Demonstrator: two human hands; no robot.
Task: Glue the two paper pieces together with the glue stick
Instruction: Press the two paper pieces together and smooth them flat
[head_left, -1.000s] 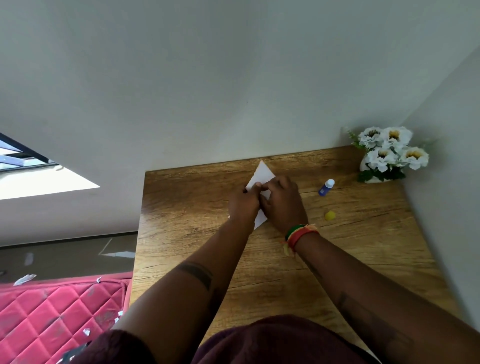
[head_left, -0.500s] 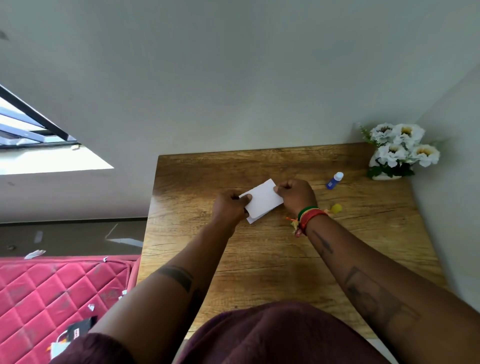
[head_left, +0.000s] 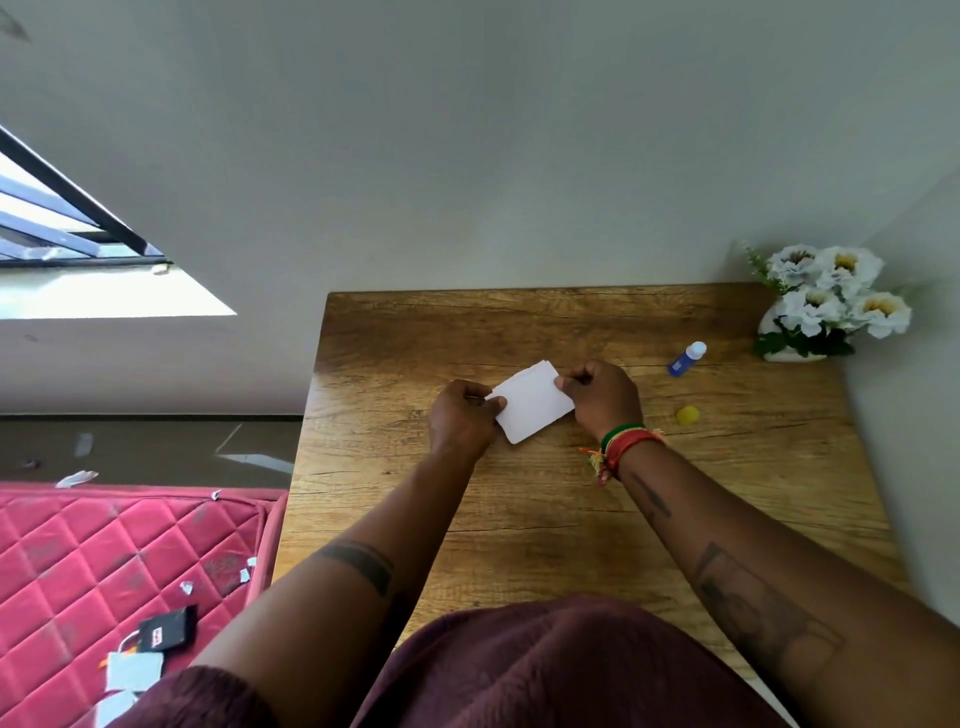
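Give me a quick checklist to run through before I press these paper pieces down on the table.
1. Left hand pinches the paper at its left edge: ok.
2. Right hand pinches its right edge: ok.
3. Two pieces lined up: a second edge peeks out on top, cannot tell.
4. Glue between them: cannot tell.
5. Glue stick out of the way, right of the hands: ok.
6. Yellow cap off the glue stick: not ok.

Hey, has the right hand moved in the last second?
Yes. The right hand has shifted right, toward the glue stick, and now pinches the paper's right edge instead of meeting the left hand.
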